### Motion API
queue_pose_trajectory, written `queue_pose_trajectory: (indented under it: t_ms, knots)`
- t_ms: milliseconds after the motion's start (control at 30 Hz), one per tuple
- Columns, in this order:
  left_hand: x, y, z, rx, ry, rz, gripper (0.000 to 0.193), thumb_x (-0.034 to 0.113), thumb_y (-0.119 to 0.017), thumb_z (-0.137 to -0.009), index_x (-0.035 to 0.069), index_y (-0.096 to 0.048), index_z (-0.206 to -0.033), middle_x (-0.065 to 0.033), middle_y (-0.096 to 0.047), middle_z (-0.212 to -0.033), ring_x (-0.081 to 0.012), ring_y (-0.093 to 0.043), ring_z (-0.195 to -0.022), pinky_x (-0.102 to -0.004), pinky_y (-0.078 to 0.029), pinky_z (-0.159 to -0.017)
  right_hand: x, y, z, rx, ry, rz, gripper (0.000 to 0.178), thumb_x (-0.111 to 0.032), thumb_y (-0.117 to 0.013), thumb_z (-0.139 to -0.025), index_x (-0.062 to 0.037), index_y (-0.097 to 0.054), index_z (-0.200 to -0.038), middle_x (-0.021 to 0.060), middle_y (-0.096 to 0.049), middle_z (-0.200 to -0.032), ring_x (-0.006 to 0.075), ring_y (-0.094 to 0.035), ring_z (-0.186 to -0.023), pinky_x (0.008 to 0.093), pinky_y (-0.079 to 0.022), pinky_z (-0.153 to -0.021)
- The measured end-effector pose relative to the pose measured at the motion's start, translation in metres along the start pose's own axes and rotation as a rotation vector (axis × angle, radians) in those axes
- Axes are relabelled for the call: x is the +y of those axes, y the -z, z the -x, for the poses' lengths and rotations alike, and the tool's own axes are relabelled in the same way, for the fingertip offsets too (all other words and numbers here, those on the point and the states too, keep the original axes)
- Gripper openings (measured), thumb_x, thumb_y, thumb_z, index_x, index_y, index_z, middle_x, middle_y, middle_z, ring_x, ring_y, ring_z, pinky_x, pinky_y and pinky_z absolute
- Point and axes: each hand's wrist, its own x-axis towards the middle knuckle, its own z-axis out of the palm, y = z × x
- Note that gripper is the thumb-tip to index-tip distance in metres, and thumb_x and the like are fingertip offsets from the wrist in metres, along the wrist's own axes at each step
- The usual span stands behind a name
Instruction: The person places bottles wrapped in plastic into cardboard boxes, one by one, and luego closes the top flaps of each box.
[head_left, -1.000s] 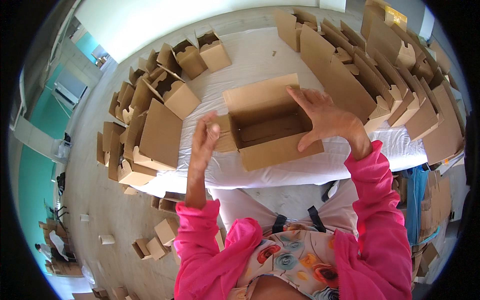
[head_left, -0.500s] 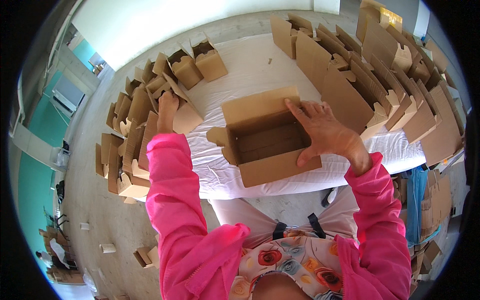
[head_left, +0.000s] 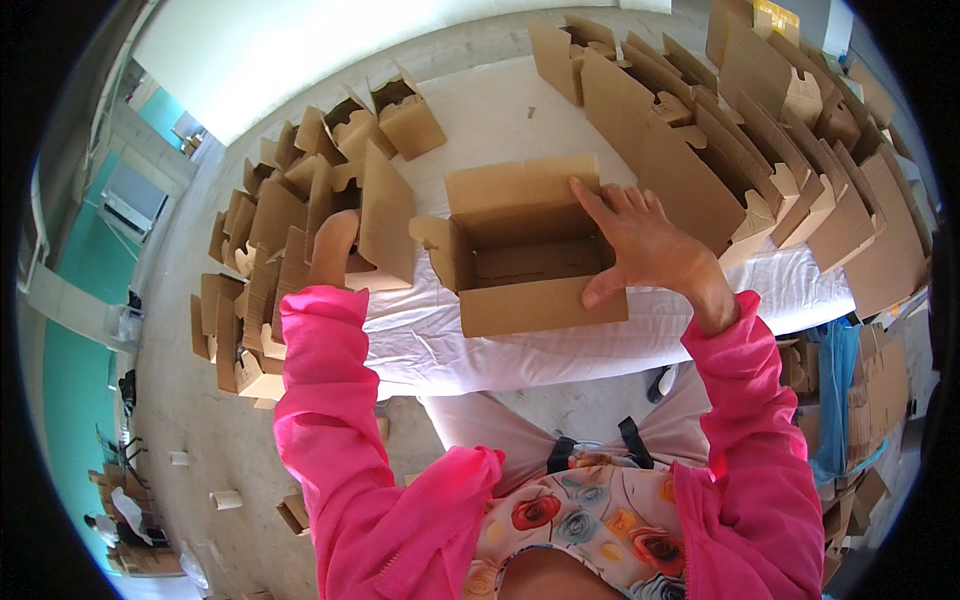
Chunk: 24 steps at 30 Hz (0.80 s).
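Observation:
An open cardboard box stands in front of me on the white-covered table, its long flap raised at the back and a small flap out at the left. My right hand spans its right end, thumb on the near wall and fingers by the raised flap. The inside of this box looks bare. At the left, my left hand grips another open cardboard box at the inner edge of the left group. Its fingers reach into that box and are mostly hidden.
Several open boxes crowd the table's left side, with more boxes in tight rows at the right. White cloth covers the table. Flat cardboard and a blue plastic sheet are at the lower right. A white roll lies on the floor.
The box at my left hand has turned more upright and come slightly nearer, the hand moving with it. The middle box has shifted slightly left and away under my right hand.

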Motion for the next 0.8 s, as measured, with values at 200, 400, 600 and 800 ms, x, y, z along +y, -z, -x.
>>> queue_pose_trajectory:
  t_ms: [200,400,600,800]
  knots:
    - [-0.044,-0.021,0.004,0.214,-0.016,0.238,0.027,0.025,-0.056,-0.089,0.003,-0.063,-0.104,-0.0083,-0.066,-0.091,-0.0191,-0.062,-0.077,-0.0339,-0.051,-0.069,0.004,-0.009,0.001,0.056,0.011,0.005,0.123,-0.051,-0.082,-0.052,-0.0012,-0.02,-0.146,0.0254,-0.039,-0.132,0.039,-0.032,-0.128,0.0573,-0.02,-0.106]
    - [-0.061,-0.028,0.005,0.316,-0.07,0.348,0.026,0.025,-0.056,-0.089,0.004,-0.061,-0.103,-0.0085,-0.065,-0.091,-0.0199,-0.062,-0.079,-0.0347,-0.051,-0.069,0.0,-0.011,0.005,0.141,0.013,0.094,0.116,-0.051,-0.081,-0.055,-0.0004,-0.026,-0.143,0.0277,-0.035,-0.136,0.042,-0.026,-0.132,0.0621,-0.018,-0.106]
    - [-0.054,-0.021,0.017,0.321,-0.154,0.504,0.025,0.025,-0.056,-0.089,0.004,-0.06,-0.103,-0.0086,-0.065,-0.092,-0.0207,-0.062,-0.08,-0.0354,-0.051,-0.07,-0.013,-0.007,0.013,0.238,0.037,0.157,0.105,-0.041,-0.083,-0.057,0.0001,-0.033,-0.14,0.029,-0.024,-0.143,0.0434,-0.016,-0.138,0.0666,-0.013,-0.106]
    - [0.006,-0.009,0.002,0.284,-0.352,0.685,0.025,0.025,-0.056,-0.089,0.005,-0.059,-0.103,-0.0088,-0.064,-0.092,-0.0215,-0.062,-0.082,-0.0362,-0.052,-0.071,-0.016,-0.002,0.007,0.268,0.038,0.235,0.095,-0.036,-0.083,-0.06,0.0007,-0.039,-0.136,0.0286,-0.019,-0.146,0.0432,-0.015,-0.139,0.0677,-0.014,-0.105]
